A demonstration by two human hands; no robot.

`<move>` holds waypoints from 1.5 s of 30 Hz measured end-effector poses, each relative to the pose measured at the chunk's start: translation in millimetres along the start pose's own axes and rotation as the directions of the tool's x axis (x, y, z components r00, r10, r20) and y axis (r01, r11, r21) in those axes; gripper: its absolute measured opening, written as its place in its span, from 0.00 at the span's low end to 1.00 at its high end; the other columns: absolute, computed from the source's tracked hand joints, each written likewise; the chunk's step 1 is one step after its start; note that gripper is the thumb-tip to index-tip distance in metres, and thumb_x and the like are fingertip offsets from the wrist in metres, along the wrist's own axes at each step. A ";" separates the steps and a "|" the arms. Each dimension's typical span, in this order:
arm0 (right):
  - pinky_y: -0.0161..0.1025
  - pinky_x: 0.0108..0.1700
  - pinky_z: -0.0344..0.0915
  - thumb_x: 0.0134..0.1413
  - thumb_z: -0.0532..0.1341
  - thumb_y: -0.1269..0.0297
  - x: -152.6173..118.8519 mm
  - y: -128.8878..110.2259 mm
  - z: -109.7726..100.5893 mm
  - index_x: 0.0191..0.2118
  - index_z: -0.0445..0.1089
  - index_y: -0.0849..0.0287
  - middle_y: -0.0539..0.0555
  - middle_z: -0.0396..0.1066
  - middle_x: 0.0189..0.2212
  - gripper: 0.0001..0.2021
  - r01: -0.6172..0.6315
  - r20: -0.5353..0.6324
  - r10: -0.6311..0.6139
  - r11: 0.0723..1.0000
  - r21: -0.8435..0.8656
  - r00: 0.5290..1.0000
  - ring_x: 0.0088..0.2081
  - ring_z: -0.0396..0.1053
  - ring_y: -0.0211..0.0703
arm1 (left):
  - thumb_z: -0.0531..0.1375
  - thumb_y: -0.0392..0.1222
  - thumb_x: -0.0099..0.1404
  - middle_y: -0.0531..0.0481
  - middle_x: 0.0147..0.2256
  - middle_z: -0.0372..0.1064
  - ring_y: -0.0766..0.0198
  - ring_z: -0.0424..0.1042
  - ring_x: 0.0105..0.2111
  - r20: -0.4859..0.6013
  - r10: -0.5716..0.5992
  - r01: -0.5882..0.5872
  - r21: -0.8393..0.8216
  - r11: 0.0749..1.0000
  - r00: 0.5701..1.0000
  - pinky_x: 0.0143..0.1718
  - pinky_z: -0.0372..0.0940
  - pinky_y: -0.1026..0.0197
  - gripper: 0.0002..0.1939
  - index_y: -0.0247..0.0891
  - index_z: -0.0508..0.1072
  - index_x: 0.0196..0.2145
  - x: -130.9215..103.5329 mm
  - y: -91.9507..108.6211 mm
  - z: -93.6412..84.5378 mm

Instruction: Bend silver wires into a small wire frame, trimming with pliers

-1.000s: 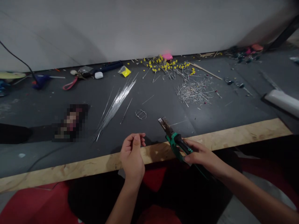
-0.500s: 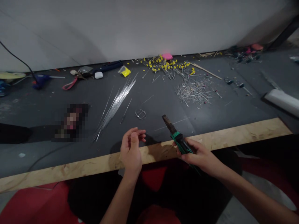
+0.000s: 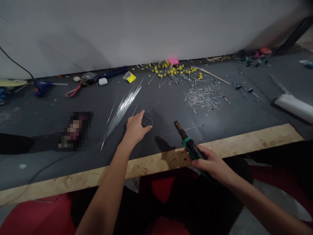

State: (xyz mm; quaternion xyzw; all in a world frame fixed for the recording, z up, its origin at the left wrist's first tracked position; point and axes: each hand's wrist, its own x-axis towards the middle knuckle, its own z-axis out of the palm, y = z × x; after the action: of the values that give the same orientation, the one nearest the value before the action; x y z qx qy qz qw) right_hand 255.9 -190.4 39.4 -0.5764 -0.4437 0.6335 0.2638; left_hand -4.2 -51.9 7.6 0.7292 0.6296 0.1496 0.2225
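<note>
My right hand (image 3: 207,160) grips the pliers (image 3: 191,146); my left hand (image 3: 135,128) is open, the wire ring (image 3: 147,122) between thumb and forefinger: best pinch its rim gently.

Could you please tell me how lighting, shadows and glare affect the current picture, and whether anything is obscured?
Head view: dim overall; head view: glare whitens part of the wires; head view: a dark shadow falls on the table, left of the pliers; head view: a pixelated patch masks whatever is beneath.
</note>
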 end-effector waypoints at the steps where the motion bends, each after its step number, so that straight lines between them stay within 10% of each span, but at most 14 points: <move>1: 0.38 0.38 0.59 0.45 0.60 0.64 0.3 0.1 -0.3 0.43 0.69 0.58 0.51 0.68 0.32 0.15 0.002 -0.002 -0.002 1.000 -0.002 1.000 0.36 0.64 0.43 | 0.62 0.46 0.55 0.37 0.55 0.62 0.45 0.58 0.55 0.004 0.003 -0.003 -0.014 1.000 1.000 0.56 0.52 0.44 0.38 0.33 0.56 0.61 1.3 0.1 -0.8; 14: 0.39 0.40 0.60 0.46 0.60 0.63 2.4 -3.5 4.3 0.42 0.69 0.58 0.51 0.69 0.33 0.15 0.014 -0.065 -0.015 1.000 -0.005 0.998 0.36 0.65 0.43 | 0.63 0.40 0.53 0.49 0.31 0.69 0.61 0.66 0.30 -0.111 -0.043 0.004 -0.327 0.945 0.993 0.36 0.60 0.58 0.21 0.41 0.71 0.46 -25.6 7.0 12.3; 22: 0.38 0.39 0.60 0.46 0.60 0.64 5.7 -1.0 9.6 0.42 0.69 0.57 0.50 0.69 0.32 0.14 0.047 -0.074 -0.046 0.999 0.002 0.996 0.35 0.65 0.42 | 0.63 0.39 0.52 0.48 0.32 0.72 0.67 0.67 0.26 0.111 -0.167 0.187 -0.806 0.561 0.980 0.26 0.62 0.64 0.22 0.38 0.70 0.47 -45.9 28.4 21.4; 30: 0.38 0.38 0.61 0.46 0.59 0.64 8.1 -7.1 16.7 0.39 0.69 0.58 0.51 0.67 0.30 0.12 0.079 -0.105 -0.085 0.995 -0.068 0.991 0.33 0.64 0.41 | 0.64 0.38 0.54 0.46 0.33 0.74 0.69 0.67 0.27 0.182 -0.159 0.214 -0.951 0.222 0.970 0.26 0.63 0.66 0.25 0.37 0.67 0.50 -68.0 55.2 29.3; 45: 0.39 0.40 0.61 0.45 0.58 0.65 2.5 -8.7 19.8 0.38 0.67 0.57 0.51 0.66 0.31 0.11 0.097 -0.110 -0.104 0.993 -0.061 0.988 0.35 0.64 0.42 | 0.66 0.38 0.52 0.48 0.31 0.74 0.72 0.66 0.24 0.167 -0.223 0.179 -0.983 0.033 0.960 0.25 0.61 0.67 0.20 0.37 0.71 0.44 -74.4 72.2 30.4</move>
State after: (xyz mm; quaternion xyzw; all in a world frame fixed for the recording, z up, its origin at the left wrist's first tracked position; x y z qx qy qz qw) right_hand 234.8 -189.2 44.6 -0.5953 -0.4739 0.5732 0.3040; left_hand 60.4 -137.1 23.1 0.2821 0.4561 0.5169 0.6672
